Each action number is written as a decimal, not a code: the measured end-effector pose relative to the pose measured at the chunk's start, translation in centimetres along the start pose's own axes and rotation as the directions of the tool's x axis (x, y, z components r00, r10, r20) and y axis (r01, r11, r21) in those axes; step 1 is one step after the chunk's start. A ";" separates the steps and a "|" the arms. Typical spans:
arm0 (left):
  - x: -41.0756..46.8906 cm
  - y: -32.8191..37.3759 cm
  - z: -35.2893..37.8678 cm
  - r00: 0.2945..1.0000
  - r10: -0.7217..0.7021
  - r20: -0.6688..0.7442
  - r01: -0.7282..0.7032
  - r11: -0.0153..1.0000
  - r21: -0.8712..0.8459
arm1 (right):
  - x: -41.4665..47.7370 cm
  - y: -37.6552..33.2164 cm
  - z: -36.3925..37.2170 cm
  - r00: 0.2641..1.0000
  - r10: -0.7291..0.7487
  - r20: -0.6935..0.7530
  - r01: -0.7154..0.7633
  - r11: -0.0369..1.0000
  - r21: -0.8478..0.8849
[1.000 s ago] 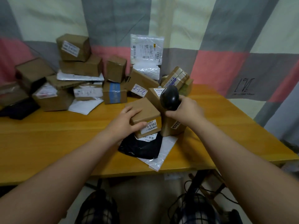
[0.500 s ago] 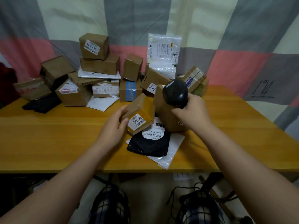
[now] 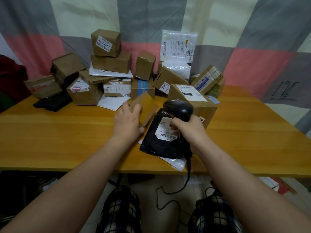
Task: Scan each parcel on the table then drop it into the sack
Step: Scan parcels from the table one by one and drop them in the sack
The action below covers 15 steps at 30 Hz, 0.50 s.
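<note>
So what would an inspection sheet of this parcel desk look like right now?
Surface: wooden table, orange-brown top.
Job's things: small cardboard box, tilted; black mailer bag with a white barcode label, lying on a white mailer at the near edge; barcode scanner above it. Sack: nothing seen.
Clutter: parcel pile at the back, topped by a box marked 44-2-4201; large labelled box behind the scanner.
Fingers: left hand grips the small cardboard box; right hand grips the scanner's handle.
Cables: scanner cable hangs over the near edge to the floor.
Surroundings: patchwork curtain behind the table.
</note>
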<state>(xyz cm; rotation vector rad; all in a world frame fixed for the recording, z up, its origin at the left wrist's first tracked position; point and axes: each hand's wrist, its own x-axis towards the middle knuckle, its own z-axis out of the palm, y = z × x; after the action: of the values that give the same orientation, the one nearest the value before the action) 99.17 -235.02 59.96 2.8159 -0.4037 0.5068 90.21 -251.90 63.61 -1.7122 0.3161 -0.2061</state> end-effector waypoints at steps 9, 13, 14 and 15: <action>-2.8 -4.1 -1.4 0.952 -0.228 0.204 0.301 0.577 -0.760 | -1.6 2.2 2.8 0.990 0.009 0.141 -0.026 0.992 0.123; -5.1 -6.2 -1.7 0.944 -0.253 0.210 0.316 0.522 -0.792 | -2.2 2.9 3.8 0.990 -0.109 0.088 0.095 0.983 0.156; -5.4 -6.6 -2.0 0.942 -0.256 0.216 0.321 0.502 -0.803 | -2.2 3.0 3.8 0.988 -0.124 0.087 0.110 0.982 0.156; -5.8 -6.8 -2.4 0.939 -0.251 0.234 0.332 0.497 -0.802 | -2.2 3.1 3.8 0.987 -0.139 0.084 0.126 0.983 0.135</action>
<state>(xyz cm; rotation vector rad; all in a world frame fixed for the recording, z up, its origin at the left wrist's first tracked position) 95.36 -226.69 58.66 1.8792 -0.1029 0.0512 89.00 -248.06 60.02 -1.6100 0.1168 -0.2384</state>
